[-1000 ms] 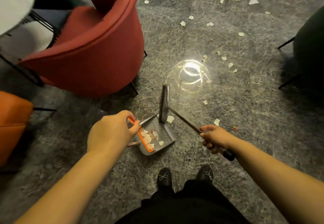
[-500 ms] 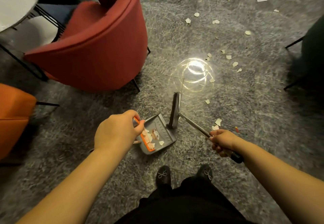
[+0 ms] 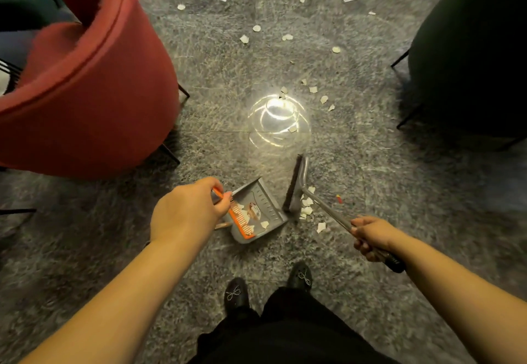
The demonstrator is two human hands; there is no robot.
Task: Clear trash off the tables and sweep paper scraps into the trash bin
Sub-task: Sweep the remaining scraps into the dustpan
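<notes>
Since a second ago, our broom head (image 3: 296, 184) has swung from above the dustpan's mouth to its right side, and a small heap of paper scraps (image 3: 306, 206) now lies against the bristles' right face.

Going left to right: a red armchair (image 3: 85, 87) fills the upper left, standing on the grey speckled floor (image 3: 214, 58). Our left hand (image 3: 186, 212) has its fingers (image 3: 225, 205) curled round the orange handle of the grey dustpan (image 3: 256, 209), which rests on the floor just ahead of our black shoes (image 3: 236, 292). A few scraps lie inside the pan beside its orange comb teeth. The broom head stands just right of the pan's open edge, near it, with the metal shaft running down to our right hand (image 3: 370, 238), whose fingers are wrapped tight round it above the black grip. More scraps are scattered across the floor farther ahead, around a bright light reflection (image 3: 278, 115). A dark chair (image 3: 470, 50) sits at the far right.
</notes>
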